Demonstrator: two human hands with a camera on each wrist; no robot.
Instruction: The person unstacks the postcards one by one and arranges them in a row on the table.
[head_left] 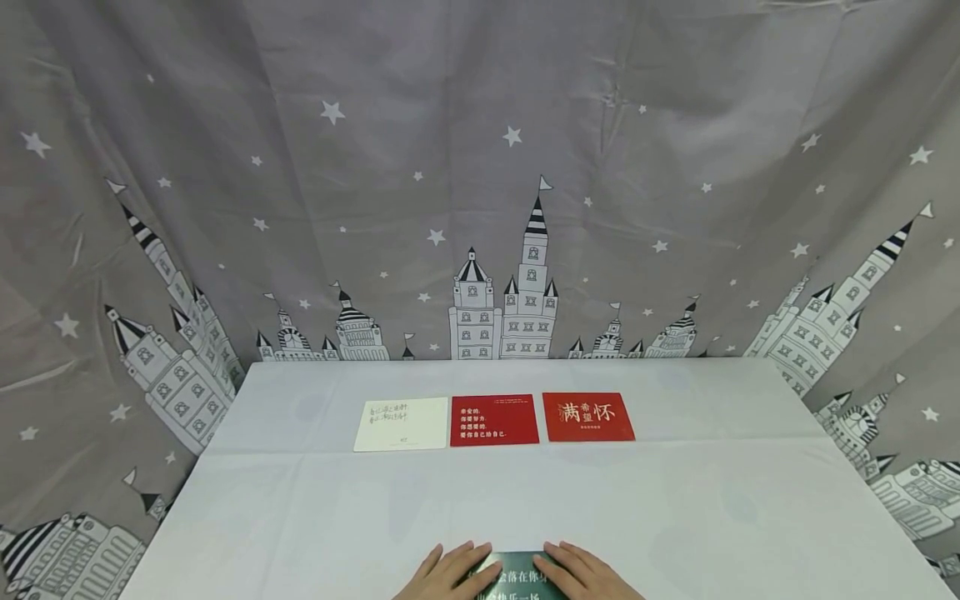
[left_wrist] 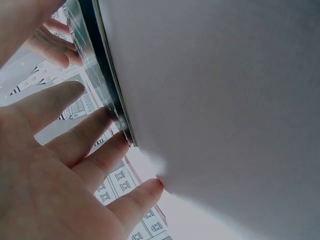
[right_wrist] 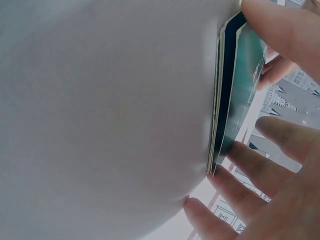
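Note:
At the table's near edge lies a thin stack of cards (right_wrist: 231, 75), topped by a dark green card (head_left: 521, 568) with white printed characters. My left hand (head_left: 448, 575) rests along its left side with fingers spread and thumb over the top card. On the opposite side my right hand (head_left: 588, 575) mirrors it, thumb also on the green surface. Both wrist views show relaxed fingers, with some fingertips at the stack's edge and the little fingertips down by the white cloth. The lower part of the stack is cut off in the head view.
Farther back, a cream card (head_left: 402, 429) with handwriting, a red card (head_left: 495, 423) with white text and another red card (head_left: 591, 418) with large characters lie in a row. A white cloth (head_left: 337, 517) covers the table. Behind hangs a grey castle-print curtain (head_left: 390, 100).

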